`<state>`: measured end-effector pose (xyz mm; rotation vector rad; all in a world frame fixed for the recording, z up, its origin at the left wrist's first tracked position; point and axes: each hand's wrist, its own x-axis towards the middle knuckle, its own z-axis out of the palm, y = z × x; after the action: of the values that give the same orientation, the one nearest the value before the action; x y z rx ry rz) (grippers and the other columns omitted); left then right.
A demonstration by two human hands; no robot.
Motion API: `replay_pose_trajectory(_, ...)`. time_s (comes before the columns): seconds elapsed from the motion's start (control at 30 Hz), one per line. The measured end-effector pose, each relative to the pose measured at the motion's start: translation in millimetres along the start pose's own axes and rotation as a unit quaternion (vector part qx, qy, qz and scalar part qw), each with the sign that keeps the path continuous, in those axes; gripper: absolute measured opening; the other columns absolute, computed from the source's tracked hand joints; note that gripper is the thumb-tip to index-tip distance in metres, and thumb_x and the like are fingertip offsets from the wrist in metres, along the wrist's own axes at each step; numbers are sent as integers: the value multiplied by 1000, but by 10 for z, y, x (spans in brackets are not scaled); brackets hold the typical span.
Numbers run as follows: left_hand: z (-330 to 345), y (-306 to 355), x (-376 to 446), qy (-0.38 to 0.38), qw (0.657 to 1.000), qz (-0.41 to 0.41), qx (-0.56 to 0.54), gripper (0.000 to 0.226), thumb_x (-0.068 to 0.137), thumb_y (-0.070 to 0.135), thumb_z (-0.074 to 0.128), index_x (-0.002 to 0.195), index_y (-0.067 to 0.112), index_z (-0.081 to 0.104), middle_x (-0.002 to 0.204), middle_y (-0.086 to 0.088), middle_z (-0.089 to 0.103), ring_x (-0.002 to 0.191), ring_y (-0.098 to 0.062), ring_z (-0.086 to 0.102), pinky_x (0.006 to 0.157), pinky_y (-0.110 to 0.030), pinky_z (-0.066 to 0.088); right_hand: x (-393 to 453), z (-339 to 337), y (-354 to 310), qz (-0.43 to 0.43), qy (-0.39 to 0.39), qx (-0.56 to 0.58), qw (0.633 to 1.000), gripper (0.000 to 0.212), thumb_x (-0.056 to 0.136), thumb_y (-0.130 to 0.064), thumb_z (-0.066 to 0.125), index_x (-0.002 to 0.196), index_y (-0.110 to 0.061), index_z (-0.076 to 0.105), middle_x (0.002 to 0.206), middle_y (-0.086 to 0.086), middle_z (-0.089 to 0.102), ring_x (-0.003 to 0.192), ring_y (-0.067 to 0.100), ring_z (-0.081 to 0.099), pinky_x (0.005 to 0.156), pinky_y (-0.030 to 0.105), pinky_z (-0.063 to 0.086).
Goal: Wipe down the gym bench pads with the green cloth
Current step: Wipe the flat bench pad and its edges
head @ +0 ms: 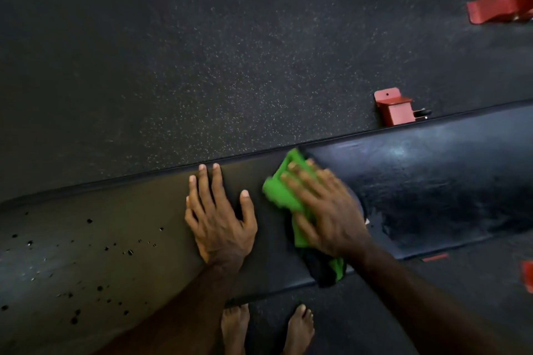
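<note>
Green cloth [284,196] is lying bunched on the black bench pad [432,181], pressed down under the right hand [326,210]. That hand is lying flat over the cloth with its fingers stretched out and spread, not curled round it; its outline is blurred. Part of the cloth is poking out beyond the fingertips toward the far edge of the pad, and another part, green with something dark in it, is hanging over the near edge just beside the wrist.

The left hand [219,219] is resting palm down on the pad just to the left of the cloth, fingers straight and spread, thumb pointing toward the cloth, holding nothing. The two hands are lying near each other but apart.

To the right of the cloth the pad is looking glossy and wet; to the left it is looking dull, with dark drops [101,248] scattered across it.

Two bare feet [268,328] are standing on the speckled rubber floor [202,52] at the near side of the bench. Red metal frame parts [393,108] are showing on the floor beyond the pad, with another red piece [501,7] at the upper right.
</note>
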<state>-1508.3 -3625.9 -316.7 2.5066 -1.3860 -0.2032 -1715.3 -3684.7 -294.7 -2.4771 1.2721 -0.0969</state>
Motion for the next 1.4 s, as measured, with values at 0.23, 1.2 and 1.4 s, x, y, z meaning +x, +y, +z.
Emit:
replay_pose_trajectory(0.23, -5, 2, -6, -19, 1000, -5, -1, 73, 97, 50, 47, 161, 20, 30, 171, -2, 23, 157, -27, 21, 119, -54, 24, 467, 79, -469, 178, 59, 46, 981, 73, 87, -40, 51, 158, -29, 40, 167, 4, 34, 158, 33, 18, 126, 58, 19)
replay_pose_trajectory(1.2, 10, -3, -27, -3, 1000, 3, -11, 71, 98, 49, 45, 161, 20, 30, 170, -5, 24, 157, -29, 21, 120, -55, 22, -458, 149, -586, 78, -9, 45, 996, 83, 86, -40, 60, 163, -33, 30, 173, -6, 17, 161, 24, 9, 125, 54, 19)
replay_pose_trajectory(1.4, 34, -4, -10, 3, 1000, 3, 5, 70, 101, 53, 44, 162, 22, 29, 170, -2, 23, 158, -25, 19, 121, -51, 21, -91, 47, -249, 399, 133, 46, 906, 77, 83, -41, 49, 157, -23, 44, 168, 4, 33, 157, 33, 23, 124, 57, 23)
